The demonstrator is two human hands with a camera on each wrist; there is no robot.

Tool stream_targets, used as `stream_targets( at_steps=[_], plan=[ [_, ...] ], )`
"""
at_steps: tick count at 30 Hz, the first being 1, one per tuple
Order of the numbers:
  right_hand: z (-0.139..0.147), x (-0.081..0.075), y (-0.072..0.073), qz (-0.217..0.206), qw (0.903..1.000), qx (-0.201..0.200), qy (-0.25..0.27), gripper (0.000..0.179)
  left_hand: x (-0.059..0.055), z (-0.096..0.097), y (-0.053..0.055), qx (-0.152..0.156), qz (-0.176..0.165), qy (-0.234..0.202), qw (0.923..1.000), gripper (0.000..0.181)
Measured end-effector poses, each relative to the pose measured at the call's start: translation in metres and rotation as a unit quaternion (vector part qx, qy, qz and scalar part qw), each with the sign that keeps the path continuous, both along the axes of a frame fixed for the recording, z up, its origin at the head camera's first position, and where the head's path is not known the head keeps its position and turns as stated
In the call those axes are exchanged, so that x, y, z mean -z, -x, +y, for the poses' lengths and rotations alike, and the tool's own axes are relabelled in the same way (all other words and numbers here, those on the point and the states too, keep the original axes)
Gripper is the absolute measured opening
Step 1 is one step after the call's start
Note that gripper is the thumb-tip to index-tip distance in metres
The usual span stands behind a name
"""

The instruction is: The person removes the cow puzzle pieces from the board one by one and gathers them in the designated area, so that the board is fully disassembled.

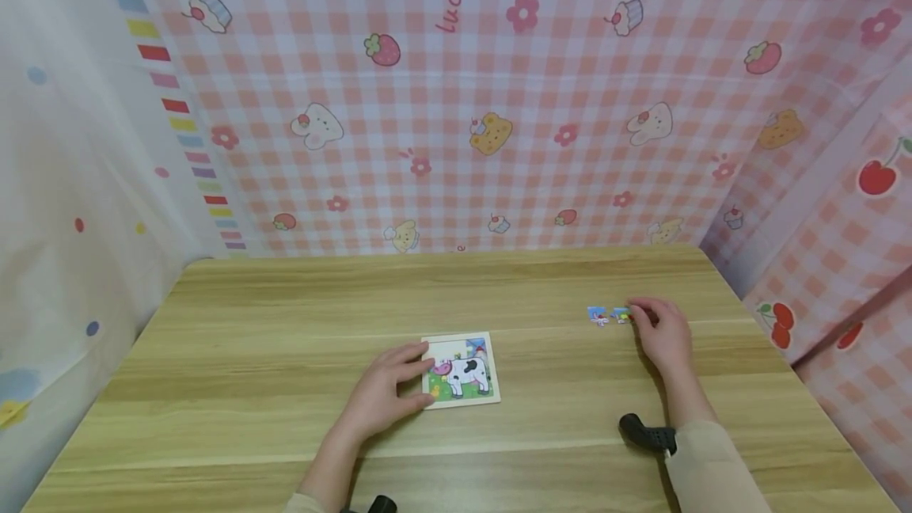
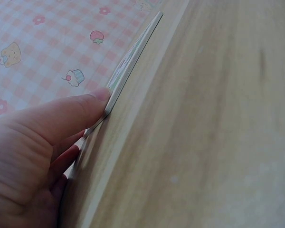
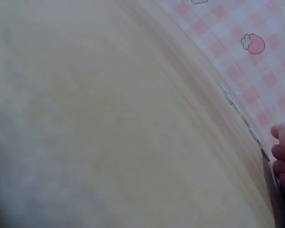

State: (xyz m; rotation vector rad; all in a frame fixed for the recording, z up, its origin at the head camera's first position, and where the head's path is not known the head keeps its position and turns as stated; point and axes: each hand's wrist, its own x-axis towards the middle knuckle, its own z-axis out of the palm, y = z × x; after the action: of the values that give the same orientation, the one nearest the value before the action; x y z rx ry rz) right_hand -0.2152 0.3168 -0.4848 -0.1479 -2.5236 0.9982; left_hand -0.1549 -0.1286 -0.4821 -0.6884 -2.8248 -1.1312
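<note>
A square framed jigsaw puzzle (image 1: 459, 370) with a cow picture lies on the table, its upper left part showing bare pale board. My left hand (image 1: 385, 386) rests at its left edge, fingertips on the upper part of that edge and thumb near the lower corner. The left wrist view shows the thumb (image 2: 71, 114) against the rim of the board. Farther back on the right, my right hand (image 1: 663, 331) has thumb and index finger together at the right end of a small puzzle piece (image 1: 621, 314). Another piece (image 1: 597, 316) lies just left of it. Fingertips partly hide the first piece.
The wooden table (image 1: 285, 307) meets a pink checked cloth (image 1: 456, 165) along its back edge. White dotted cloth (image 1: 71, 180) hangs at the left and cherry-print cloth (image 1: 855, 260) at the right. A black wrist mount (image 1: 644, 434) sits beside the right sleeve.
</note>
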Motion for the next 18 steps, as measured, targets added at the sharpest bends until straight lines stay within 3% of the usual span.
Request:
stream_targets(
  at_steps=[5,9,18],
  plan=[
    [-0.001,-0.001,-0.007,0.003,0.9986,0.025,0.048,0.025,0.000,0.000,-0.001,0.005,0.018,-0.004,0.9998,0.051],
    [-0.002,-0.004,-0.013,-0.008,0.9983,0.025,0.052,0.026,0.000,0.000,-0.001,0.007,0.023,-0.006,0.9997,0.052],
    [-0.014,-0.014,-0.022,-0.008,0.9981,-0.053,0.029,0.026,0.001,0.000,0.000,0.007,0.020,-0.006,0.9998,0.053]
  ],
)
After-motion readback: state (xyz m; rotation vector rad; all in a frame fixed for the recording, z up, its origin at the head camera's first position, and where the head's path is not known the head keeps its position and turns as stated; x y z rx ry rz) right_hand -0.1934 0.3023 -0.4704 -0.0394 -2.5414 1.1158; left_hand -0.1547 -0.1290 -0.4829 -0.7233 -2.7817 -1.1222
